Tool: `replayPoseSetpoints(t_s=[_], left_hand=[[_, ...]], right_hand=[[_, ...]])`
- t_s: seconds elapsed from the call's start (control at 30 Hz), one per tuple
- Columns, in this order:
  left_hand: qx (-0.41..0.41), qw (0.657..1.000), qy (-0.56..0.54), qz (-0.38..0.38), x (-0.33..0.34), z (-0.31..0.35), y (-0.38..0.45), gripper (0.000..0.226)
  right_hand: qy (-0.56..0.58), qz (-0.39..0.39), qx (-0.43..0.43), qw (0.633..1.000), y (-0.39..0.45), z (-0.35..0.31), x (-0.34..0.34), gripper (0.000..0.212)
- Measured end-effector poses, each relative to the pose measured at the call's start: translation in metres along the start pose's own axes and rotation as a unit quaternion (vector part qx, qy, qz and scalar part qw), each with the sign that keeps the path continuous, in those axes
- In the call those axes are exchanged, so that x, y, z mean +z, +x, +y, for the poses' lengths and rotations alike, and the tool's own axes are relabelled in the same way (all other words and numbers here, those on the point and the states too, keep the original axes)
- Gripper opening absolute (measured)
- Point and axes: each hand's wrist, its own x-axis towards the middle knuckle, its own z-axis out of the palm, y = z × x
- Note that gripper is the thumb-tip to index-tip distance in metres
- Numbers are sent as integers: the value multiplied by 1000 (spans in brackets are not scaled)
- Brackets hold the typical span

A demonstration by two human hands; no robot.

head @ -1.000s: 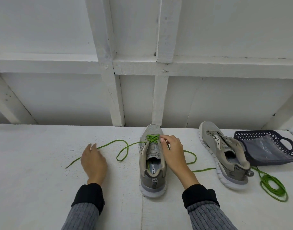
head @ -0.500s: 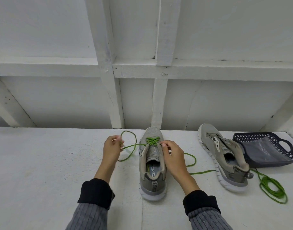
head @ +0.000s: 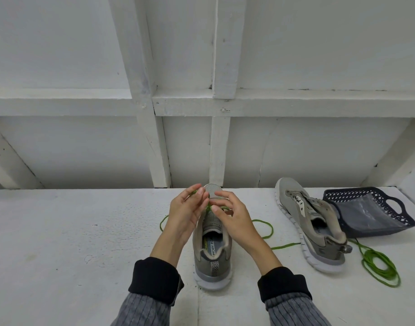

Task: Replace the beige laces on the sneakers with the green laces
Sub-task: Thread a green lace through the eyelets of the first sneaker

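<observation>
1. Left hand and right hand pinch the green lace over the near sneaker, mid-table.
2. Second sneaker right, touching basket; the table's left is bare.

In front of me a white painted wall fills everything from 9 through 12 to 3 o'clock. A horizontal beam crosses it, met by two upright posts near 12 o'clock. Diagonal braces slant at 9 and at 3 o'clock. Below, I work on a rough white painted surface, scuffed and faintly stained toward 8 o'clock. The light is soft and even, with dim shade under the beam.
</observation>
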Motion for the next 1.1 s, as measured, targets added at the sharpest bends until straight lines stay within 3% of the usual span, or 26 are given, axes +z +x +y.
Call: replayPoseSetpoints(t_s=[0.23,0.3,0.43,0.53,0.63,0.67,0.77,0.83,0.93,1.1], left_hand=[[23,1000,8,-14,-2,4,2,16],[38,999,31,-19,-4,5,3,17],[95,970,223,-10,-15,6,6,28],[123,902,413,24,-25,6,8,32],[189,742,639,72,-27,3,7,32],[221,727,648,49,-25,2,6,34],[259,772,574,-88,-20,-3,8,38],[215,802,542,-129,-17,-5,6,35],[179,836,501,-137,-15,-8,5,20],[210,821,527,-61,-18,-10,13,11]], right_hand=[[-14,1,-32,999,3,-3,3,7],[-2,16,-28,999,4,-2,2,12],[-4,67,4,998,8,3,-4,28],[-27,98,4,995,8,4,-6,21],[-60,122,-25,990,7,1,-6,9],[-81,125,-40,988,8,0,-6,8],[-57,120,-65,989,8,-5,-6,12],[-15,118,-62,991,7,-6,-6,17],[30,164,-48,985,7,-6,-6,12],[-55,184,-5,981,4,-1,-5,6]])
